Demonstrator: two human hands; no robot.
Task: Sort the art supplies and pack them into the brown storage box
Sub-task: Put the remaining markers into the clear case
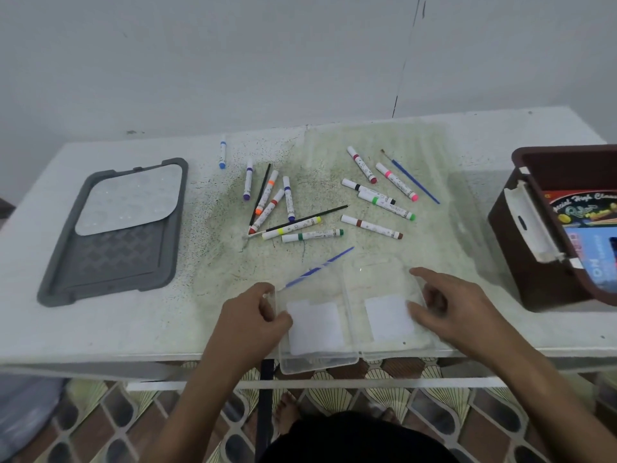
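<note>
Head view, landmark: the clear plastic case (pixel 354 315), lying opened flat at the near edge of the white table (pixel 500 135), both halves up, one corner overhanging the edge.
Left hand (pixel 253 315): at the case's left rim, fingers curled and pinching that edge.
Right hand (pixel 457 302): on the case's right half, thumb and fingers spread and resting on the plastic, forefinger stretched toward its far corner; clamped on nothing that I can see.
Markers (pixel 300 208): scattered loose beyond the case, one cluster up and to its left, another up and to its right, caps of many colours, none in the case.
Blue brush (pixel 320 265): slanting just beyond the case's left half, its near end reaching the rim by the left hand.
Second blue brush (pixel 414 178): far beyond the case, past the right marker cluster.
Brown storage box (pixel 561 228): well to the right of the case, open, printed packets already standing inside.
Grey lid (pixel 117 228): well to the left of the case, flat on the table.
Step in hand: by my reading, settling the opened case so it can take the pens.
Next move: likely one hand steadies the case while the other gathers markers, laid lengthwise so the halves can close.
</note>
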